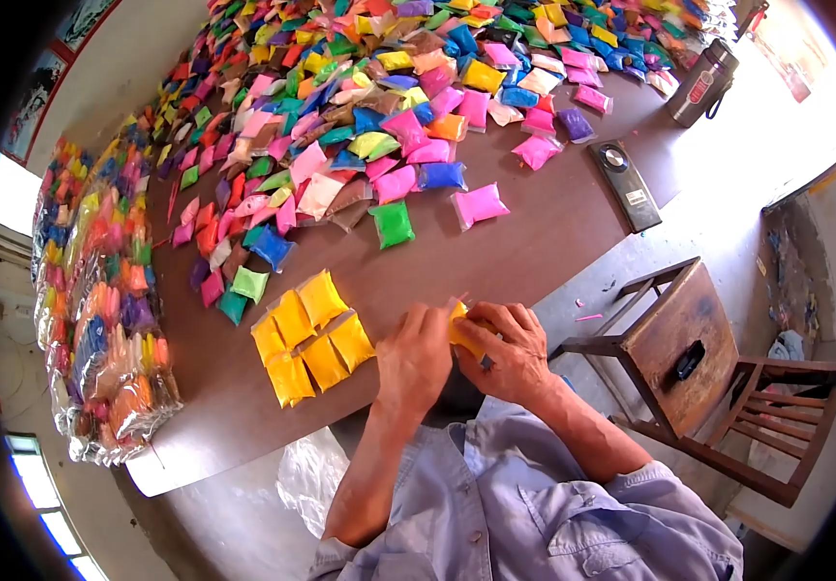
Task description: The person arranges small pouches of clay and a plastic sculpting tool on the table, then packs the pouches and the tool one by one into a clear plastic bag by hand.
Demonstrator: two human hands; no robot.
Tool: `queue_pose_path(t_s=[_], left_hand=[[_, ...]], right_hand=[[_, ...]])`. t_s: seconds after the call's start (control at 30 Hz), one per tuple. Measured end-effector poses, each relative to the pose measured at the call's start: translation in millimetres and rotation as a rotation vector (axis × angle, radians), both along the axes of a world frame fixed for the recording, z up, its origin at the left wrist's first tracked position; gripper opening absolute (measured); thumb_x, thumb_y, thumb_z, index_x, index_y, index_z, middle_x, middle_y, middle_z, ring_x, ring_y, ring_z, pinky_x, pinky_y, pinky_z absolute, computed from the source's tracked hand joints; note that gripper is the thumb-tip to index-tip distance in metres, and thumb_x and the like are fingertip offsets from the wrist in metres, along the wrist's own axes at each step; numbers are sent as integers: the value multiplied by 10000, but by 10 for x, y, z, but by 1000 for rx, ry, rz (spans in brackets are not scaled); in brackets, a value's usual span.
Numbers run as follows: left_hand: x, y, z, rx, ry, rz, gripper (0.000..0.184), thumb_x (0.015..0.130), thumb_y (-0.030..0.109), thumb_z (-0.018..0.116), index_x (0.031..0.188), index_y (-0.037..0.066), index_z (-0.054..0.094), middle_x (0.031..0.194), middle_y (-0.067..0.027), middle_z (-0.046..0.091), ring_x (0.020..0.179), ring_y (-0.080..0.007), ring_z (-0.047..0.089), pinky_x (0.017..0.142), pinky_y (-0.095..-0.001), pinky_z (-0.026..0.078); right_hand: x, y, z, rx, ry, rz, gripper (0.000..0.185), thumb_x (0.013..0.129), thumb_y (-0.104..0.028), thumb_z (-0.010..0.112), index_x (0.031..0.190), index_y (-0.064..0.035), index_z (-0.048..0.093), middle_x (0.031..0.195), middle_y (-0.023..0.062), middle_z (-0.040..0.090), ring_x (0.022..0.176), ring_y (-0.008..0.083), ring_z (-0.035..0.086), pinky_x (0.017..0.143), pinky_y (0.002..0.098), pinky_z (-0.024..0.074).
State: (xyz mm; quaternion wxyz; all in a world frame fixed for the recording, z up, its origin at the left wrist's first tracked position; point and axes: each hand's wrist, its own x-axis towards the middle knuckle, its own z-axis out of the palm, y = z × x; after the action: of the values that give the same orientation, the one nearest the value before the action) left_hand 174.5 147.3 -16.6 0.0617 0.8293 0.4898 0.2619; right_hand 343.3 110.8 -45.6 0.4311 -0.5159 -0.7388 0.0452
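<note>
Near the table's front edge, my right hand is closed on a small yellow packet, its fingers wrapped round it. My left hand is beside it, with its fingers curled together at the packet's left side; what they hold, if anything, is hidden. Left of my left hand, several yellow packets lie flat on the brown table in two touching rows.
A large heap of coloured packets covers the table's far side. Bundled clear bags stand at the left. On the right are a dark device, a flask and a wooden chair holding a black object.
</note>
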Motion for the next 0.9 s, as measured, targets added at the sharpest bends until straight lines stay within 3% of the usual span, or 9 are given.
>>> queue_pose_path(t_s=[0.2, 0.37, 0.5, 0.67, 0.73, 0.9], left_hand=[[-60, 23, -16, -58, -12, 40, 35, 973, 50, 696, 981, 46, 663, 875, -114, 655, 789, -353, 709, 644, -414, 569], [-12, -160, 54, -179, -237, -22, 43, 994, 88, 680, 980, 47, 680, 862, -117, 662, 788, -351, 709, 644, -413, 565], [-37, -54, -11, -164, 0, 63, 35, 988, 83, 687, 989, 48, 684, 886, -114, 669, 795, -349, 711, 653, -414, 568], [-8, 0, 51, -95, -63, 52, 39, 985, 91, 694, 1012, 64, 705, 904, -101, 666, 783, -345, 706, 655, -415, 571], [54, -83, 70, -138, -85, -65, 83, 910, 57, 683, 922, 98, 611, 867, -70, 629, 777, -295, 700, 636, -417, 574], [-64, 97, -51, -122, -33, 70, 31, 975, 84, 700, 982, 54, 694, 889, -109, 685, 794, -351, 712, 664, -436, 575]], right_hand=[[-3, -47, 9, -28, 87, -8, 456, 658, -73, 879, 1078, -134, 713, 1181, 73, 683, 1017, 307, 667, 836, 418, 549], [5, -76, -69, -11, 115, 3, 440, 681, -64, 910, 1067, -101, 704, 1170, 116, 669, 1000, 323, 674, 797, 406, 574], [18, -90, -73, 0, 101, 16, 421, 702, -53, 917, 1068, -77, 710, 1152, 129, 660, 981, 299, 678, 723, 369, 584], [22, -98, -29, -7, 105, 23, 405, 693, -69, 900, 1052, -111, 719, 1145, 115, 643, 951, 331, 678, 785, 408, 578], [17, -97, -38, -4, 107, 27, 407, 690, -68, 898, 1054, -110, 721, 1145, 116, 644, 951, 332, 679, 785, 409, 578], [68, -120, -1, -13, 53, 33, 410, 677, -71, 889, 1059, -115, 746, 1171, 111, 637, 1013, 333, 676, 825, 432, 570]])
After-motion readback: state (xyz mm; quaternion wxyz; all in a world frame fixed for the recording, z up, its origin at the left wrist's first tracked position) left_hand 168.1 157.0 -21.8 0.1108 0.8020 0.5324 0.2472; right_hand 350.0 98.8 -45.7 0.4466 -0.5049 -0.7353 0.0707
